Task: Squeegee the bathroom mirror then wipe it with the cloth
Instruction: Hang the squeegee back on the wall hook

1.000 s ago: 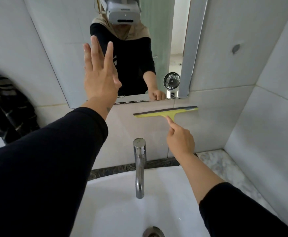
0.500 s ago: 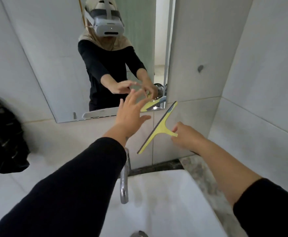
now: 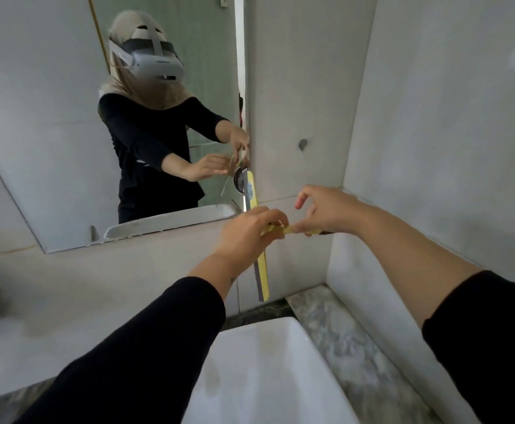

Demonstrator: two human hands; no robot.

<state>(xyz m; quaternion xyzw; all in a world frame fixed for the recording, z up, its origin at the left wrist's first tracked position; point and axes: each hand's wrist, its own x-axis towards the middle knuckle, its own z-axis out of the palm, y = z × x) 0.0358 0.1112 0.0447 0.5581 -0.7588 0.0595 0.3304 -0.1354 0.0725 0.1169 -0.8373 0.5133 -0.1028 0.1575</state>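
Squeegee (image 3: 262,270): yellow, blade standing nearly vertical in front of the tiled wall, just right of the mirror's lower right corner; its handle runs sideways between the two hands.
Left hand (image 3: 250,234): fingers curled around the handle where it meets the blade.
Right hand (image 3: 326,214): thumb and fingers pinching the far end of the handle, index finger raised and hooked clear of it.
Mirror (image 3: 36,148): on the far wall, left of the hands; its right edge stands near the room corner.
Open room: bare tile below the mirror; white sink (image 3: 268,371) near, with a marble counter (image 3: 351,341) on its right, hemmed by the right wall.
Cloth: cannot tell where it is.
Writing: a small pale label on the blade's upper part, unreadable.
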